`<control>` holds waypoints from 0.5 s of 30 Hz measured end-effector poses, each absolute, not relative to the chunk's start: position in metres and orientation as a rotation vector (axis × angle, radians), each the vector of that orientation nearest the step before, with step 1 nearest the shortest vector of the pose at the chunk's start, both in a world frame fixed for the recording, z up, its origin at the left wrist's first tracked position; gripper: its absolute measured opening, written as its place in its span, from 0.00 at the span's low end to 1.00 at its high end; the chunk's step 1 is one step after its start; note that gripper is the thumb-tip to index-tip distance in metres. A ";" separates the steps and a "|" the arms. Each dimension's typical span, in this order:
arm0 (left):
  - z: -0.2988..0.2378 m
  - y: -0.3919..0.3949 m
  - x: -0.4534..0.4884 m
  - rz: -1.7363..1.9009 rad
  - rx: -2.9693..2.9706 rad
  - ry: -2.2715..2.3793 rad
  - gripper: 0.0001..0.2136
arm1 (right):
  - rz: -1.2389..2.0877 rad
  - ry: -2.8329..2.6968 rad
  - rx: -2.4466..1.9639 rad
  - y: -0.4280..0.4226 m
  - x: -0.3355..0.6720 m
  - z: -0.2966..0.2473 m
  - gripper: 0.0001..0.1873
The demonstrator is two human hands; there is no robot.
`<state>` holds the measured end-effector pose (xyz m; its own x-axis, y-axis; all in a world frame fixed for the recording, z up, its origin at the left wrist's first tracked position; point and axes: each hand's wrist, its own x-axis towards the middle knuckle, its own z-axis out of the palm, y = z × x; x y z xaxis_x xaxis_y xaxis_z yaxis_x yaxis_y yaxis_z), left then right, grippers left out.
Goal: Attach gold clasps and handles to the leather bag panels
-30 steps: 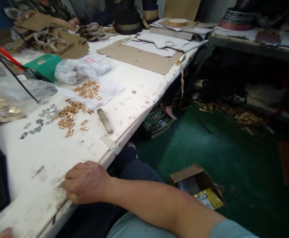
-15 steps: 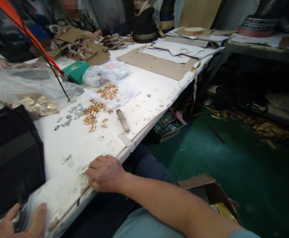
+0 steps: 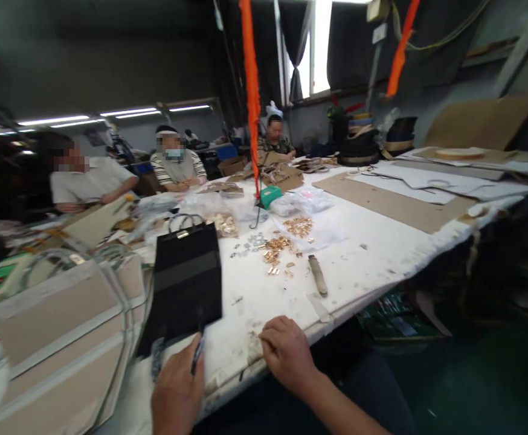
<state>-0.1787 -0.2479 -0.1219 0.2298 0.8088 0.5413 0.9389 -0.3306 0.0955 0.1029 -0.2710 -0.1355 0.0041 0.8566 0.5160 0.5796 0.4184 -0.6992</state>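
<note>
Two bare hands of mine are in view, well apart. My look has swung up and left — half a second ago the black bag (image 3: 186, 278) was cut off, and now nearly all of it shows, so I judge I can mind it and both hands at once. The bag is on the white table (image 3: 264, 302), just past my left hand (image 3: 177, 386). Dark bits show by that hand's fingers; they are too blurry to name, and I cannot tell if it grips them. My right hand (image 3: 286, 350) rests at the table edge as it did, fingers curled in.

I count one bag, one gold clasp (image 3: 182, 235) on it, one wrapped stick (image 3: 317, 276), one green box (image 3: 270, 197) and two orange strips (image 3: 250, 90). Gold bits (image 3: 275, 248) lie in two heaps — too many to count. At least three other people (image 3: 94, 181) sit around.
</note>
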 end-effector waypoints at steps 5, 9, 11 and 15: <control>-0.111 -0.253 -0.170 -0.800 -2.198 -1.581 0.16 | 0.755 -1.494 -1.356 -0.260 0.091 -0.118 0.09; -0.109 -0.249 -0.178 -0.888 -2.146 -1.563 0.14 | 0.954 -1.494 -1.347 -0.229 0.069 -0.108 0.18; -0.110 -0.252 -0.180 -0.908 -2.195 -1.532 0.14 | 0.942 -1.506 -1.363 -0.207 0.053 -0.109 0.22; -0.118 -0.267 -0.180 -0.919 -2.289 -1.453 0.14 | 0.928 -1.506 -1.425 -0.155 0.014 -0.118 0.33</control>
